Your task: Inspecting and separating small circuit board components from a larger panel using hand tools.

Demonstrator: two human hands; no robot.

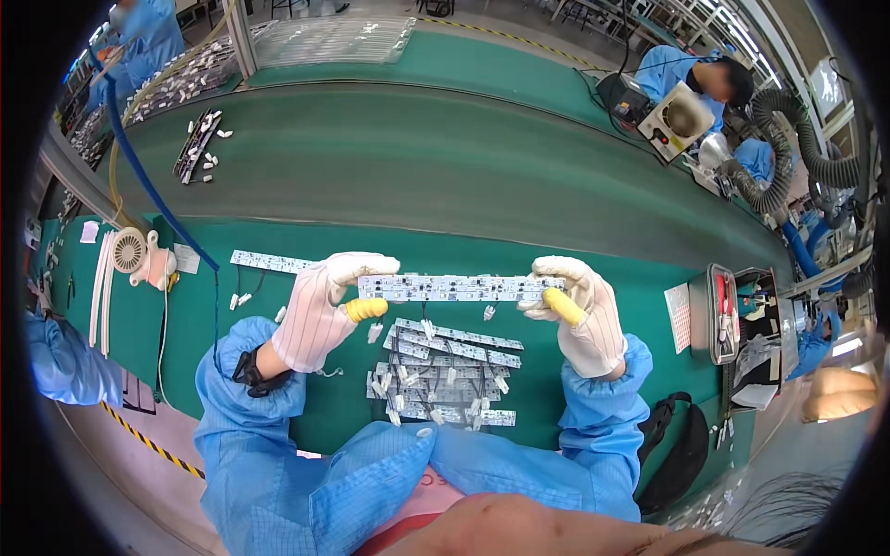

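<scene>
Between my two gloved hands a long white circuit board strip (454, 288) is held level, its face with small dark components turned toward me. My left hand (324, 306) pinches its left end, a yellow cot on the thumb. At the other end my right hand (584, 315) grips in the same way, also with a yellow thumb cot. Short wires with white plugs hang from the strip. Below it on the green bench lies a pile of similar board strips (445, 375) with wires and white connectors. Another strip (269, 261) lies beyond my left hand, partly hidden by it.
A dark green conveyor belt (464, 157) runs beyond the bench, carrying a bundle of strips (197, 146). A small fan (139, 255) stands at left. At right are a metal tray (718, 315) and a black bag (675, 454). A co-worker (691, 79) sits across the belt.
</scene>
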